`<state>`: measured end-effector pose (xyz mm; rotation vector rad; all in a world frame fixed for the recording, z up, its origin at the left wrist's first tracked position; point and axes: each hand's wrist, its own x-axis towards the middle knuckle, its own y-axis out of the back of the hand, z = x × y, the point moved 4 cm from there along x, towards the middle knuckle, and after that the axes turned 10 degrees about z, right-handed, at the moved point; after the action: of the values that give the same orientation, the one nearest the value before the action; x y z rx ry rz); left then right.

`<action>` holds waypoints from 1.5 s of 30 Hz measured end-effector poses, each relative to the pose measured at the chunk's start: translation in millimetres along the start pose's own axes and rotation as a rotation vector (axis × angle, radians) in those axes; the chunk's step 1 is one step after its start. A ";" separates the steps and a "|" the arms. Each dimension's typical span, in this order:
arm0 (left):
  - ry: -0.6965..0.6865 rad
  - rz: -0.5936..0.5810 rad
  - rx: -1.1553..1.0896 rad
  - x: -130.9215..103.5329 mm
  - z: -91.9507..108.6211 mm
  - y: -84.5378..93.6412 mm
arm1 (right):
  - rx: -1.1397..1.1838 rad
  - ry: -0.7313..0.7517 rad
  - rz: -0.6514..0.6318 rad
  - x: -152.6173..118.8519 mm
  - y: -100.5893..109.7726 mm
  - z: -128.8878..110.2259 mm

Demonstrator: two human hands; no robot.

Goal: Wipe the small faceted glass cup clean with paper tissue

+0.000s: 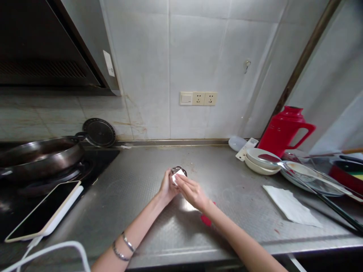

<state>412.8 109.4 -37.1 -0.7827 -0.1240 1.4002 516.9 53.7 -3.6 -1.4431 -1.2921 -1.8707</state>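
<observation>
Held above the middle of the steel counter (136, 211) is a small round metal thing (181, 171) with a dark, shiny rim; its exact kind is unclear. My left hand (167, 187) is wrapped round it from the left and below. Fingers together, my right hand (193, 192) pinches a small white piece (176, 177), like folded tissue, against its face. Part of the metal thing is hidden by my fingers. Partly covered by my right wrist, a red thing (206, 220) lies on the counter.
Left, a pan (42, 158) sits on the black stove, with a phone and power bank (45, 211) and a white cable in front. On the right stand a red thermos jug (280, 132), stacked bowls (262, 166), plates with long-handled utensils, and a white tissue (290, 206).
</observation>
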 end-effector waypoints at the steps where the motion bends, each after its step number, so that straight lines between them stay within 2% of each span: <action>1: 0.040 0.010 -0.017 -0.4 -1.7 0.2 | -0.004 0.036 -0.023 -0.7 4.9 -1.1; 5: 0.188 0.074 -0.055 -2.5 -8.4 0.1 | -0.019 0.136 -0.113 -1.6 23.2 -4.2; 10: 0.254 -0.023 -0.038 -4.9 -9.8 -5.4 | -0.019 0.167 -0.129 -4.0 39.6 -1.3; 14: 0.265 -0.098 -0.010 -6.1 -10.0 -8.1 | -0.022 0.134 -0.114 -8.2 45.8 3.7; 20: 0.276 -0.079 -0.039 -4.3 -13.1 -8.4 | -0.069 0.011 -0.028 -10.3 39.9 4.3; 26: 0.157 -0.185 0.047 -5.8 -9.1 -12.0 | -0.126 -0.298 0.229 -1.6 29.8 4.9; 29: 0.058 -0.224 0.128 -9.8 -2.7 -13.2 | -0.110 -0.455 0.292 4.9 27.9 4.6; 35: -0.100 -0.194 0.275 -13.8 6.3 -12.8 | -0.088 -0.668 0.354 13.8 23.4 5.1; 40: -0.282 -0.085 0.361 -10.4 11.4 -9.0 | -0.114 -0.605 0.376 13.5 18.7 5.8; 45: -0.344 -0.030 0.425 -5.2 11.9 -4.1 | -0.122 -0.349 0.323 12.4 14.0 2.3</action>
<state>409.0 109.8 -24.0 -0.1854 -0.0981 1.4570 524.8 51.5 13.4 -1.9779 -1.0208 -1.5542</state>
